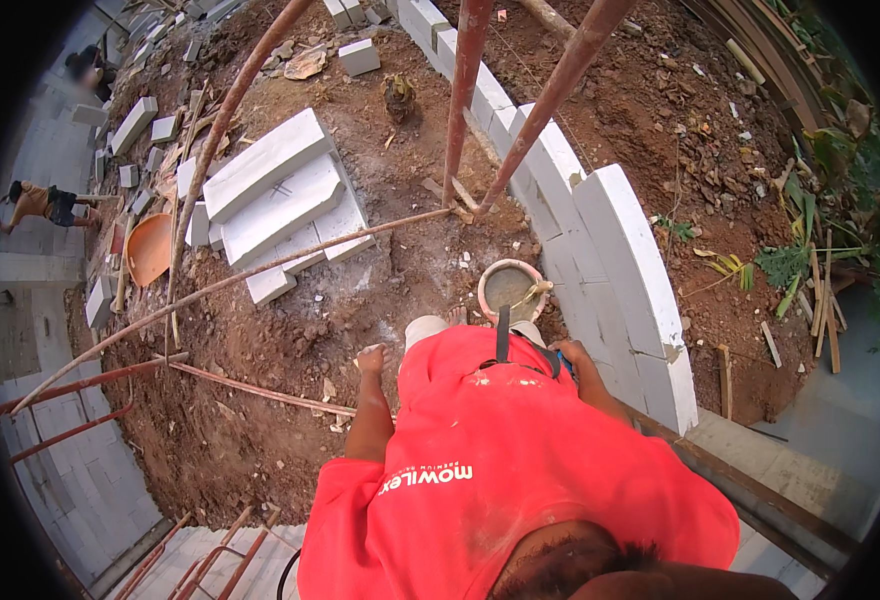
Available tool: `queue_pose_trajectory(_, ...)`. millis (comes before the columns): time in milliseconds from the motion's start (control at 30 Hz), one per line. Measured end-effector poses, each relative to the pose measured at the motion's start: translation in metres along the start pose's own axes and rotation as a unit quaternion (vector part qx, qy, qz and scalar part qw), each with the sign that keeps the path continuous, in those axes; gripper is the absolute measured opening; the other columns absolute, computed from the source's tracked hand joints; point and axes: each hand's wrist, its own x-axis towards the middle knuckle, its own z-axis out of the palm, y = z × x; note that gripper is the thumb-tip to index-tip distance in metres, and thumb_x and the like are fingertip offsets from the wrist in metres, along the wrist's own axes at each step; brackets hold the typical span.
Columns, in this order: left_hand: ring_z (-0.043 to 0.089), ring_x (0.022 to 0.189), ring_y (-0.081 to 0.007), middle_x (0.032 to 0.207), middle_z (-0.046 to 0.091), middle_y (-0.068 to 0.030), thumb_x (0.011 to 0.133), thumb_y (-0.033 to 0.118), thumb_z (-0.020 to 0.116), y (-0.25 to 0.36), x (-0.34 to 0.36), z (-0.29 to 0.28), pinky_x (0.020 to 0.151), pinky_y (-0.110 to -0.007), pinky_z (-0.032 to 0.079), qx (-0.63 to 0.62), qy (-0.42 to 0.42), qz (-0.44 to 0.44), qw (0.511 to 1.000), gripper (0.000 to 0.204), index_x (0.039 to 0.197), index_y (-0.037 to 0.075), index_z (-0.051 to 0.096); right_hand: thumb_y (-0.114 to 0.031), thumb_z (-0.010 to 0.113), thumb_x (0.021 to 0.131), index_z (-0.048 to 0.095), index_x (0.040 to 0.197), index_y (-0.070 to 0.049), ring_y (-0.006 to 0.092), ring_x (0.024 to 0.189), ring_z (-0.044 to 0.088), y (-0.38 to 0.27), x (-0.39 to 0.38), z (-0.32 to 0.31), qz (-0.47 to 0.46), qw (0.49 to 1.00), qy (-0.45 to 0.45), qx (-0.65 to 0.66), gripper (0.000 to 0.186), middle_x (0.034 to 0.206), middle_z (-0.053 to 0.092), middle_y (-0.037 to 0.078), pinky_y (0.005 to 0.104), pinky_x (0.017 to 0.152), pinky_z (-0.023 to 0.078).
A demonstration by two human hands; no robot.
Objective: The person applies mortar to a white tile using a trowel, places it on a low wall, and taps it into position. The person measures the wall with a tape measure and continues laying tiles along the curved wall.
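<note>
While white lettering (450, 474) crosses your red shirt (560, 445), your left hand (372, 359) hangs empty, loosely open; your right hand (572, 354), near the mortar bucket (483, 291), I can't tell.

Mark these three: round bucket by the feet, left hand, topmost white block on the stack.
Round bucket (511, 264): head view, on the far part of its rim.
Left hand (371, 358): head view, on the middle of the hand.
Topmost white block (263, 162): head view, on its broad upper face.

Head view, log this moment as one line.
left hand: over soil; right hand: near blue item, grip unclear; bucket: ahead; block wall: right
</note>
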Motion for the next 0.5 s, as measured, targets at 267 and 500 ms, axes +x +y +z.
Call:
queue_pose_trajectory(267, 0.068, 0.081, -0.0113, 0.092, 0.074, -0.0038, 0.093, 0.02, 0.073, 0.118, -0.053, 0.087, 0.073, -0.027, 0.054, 0.148, -0.076, 0.25, 0.954, 0.019, 0.103, 0.004, 0.075, -0.028, 0.085, 0.076, 0.066, 0.115, 0.0, 0.0185, 0.072, 0.066, -0.11, -0.041, -0.008, -0.118, 0.966, -0.214, 0.088, 0.052, 0.092, 0.069, 0.007, 0.0337, 0.061, 0.055)
queue_pose_trajectory(500, 0.068, 0.099, -0.0131, 0.106, 0.073, -0.0051, 0.093, 0.017, 0.075, 0.257, -0.233, 0.202, 0.092, -0.032, 0.054, 0.221, -0.422, 0.34, 0.811, 0.028, 0.117, 0.002, 0.074, -0.043, 0.09, 0.07, 0.052, 0.131, 0.004, 0.0203, 0.106, 0.063, -0.285, -0.187, -0.002, -0.404, 0.866, -0.243, -0.168, 0.085, 0.115, 0.063, 0.013, 0.035, 0.095, 0.051)
